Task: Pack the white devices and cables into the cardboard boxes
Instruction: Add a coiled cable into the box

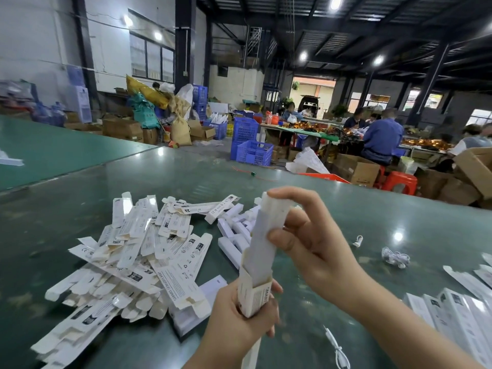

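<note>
My left hand (239, 318) grips a long narrow cardboard box (254, 295) held upright, open end up. A long white device (266, 235) stands partly inside that box, most of it sticking out above. My right hand (306, 235) holds the device near its top, index finger over the upper end and thumb against its side. A white cable (336, 350) lies on the table just right of my left wrist. More white devices (237, 233) lie in a heap behind the box.
A big pile of flat unfolded boxes (138, 251) covers the green table (372, 214) to the left. Coiled white cables (395, 258) lie at the right, packed boxes (458, 312) at the right edge. People sit at tables far behind.
</note>
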Demonstrator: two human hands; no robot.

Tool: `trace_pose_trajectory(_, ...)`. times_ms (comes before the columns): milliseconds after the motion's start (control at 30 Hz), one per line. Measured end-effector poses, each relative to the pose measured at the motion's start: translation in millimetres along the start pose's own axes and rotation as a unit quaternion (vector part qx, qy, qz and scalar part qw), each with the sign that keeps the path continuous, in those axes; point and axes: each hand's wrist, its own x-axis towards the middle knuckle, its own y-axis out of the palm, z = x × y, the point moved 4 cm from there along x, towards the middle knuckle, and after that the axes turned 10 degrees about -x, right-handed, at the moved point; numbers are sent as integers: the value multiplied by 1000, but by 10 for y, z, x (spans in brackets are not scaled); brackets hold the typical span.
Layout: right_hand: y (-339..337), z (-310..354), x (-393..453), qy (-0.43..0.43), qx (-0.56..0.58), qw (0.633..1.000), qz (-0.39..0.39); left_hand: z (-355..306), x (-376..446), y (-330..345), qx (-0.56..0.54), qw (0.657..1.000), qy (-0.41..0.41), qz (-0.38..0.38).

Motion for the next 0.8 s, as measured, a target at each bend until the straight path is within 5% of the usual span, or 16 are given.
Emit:
trace_pose_trajectory(167,-9,-92,-209,-28,-214,976,44,-43,7,22,-27,1000,-1,-9)
trace_pose_trajectory(267,-507,-406,-143,80,-158,975,-131,-26,13,7,-20,1000,16,-15)
trace_pose_trajectory(333,-1050,-931,-90,232,-204,925,-220,-41,4,21,-5,999,37,4)
trace_pose_trajectory(433,-1710,-1932,-229,458,-413,785,-57,-39,-30,45,11,995,101,16)
trace_pose_trajectory(533,-1839,-2658,-598,522,-527,656,135,-33,-49,20,66,977,197,-37)
trace_pose_trajectory(633,-1787,-3026,-771,530,-541,624,192,-67,-70,-14,141,944,294,-48)
trace_pose_trajectory(800,-1854,-3064,-754,487,-593,618,170,-126,-70,-54,65,955,289,-11)
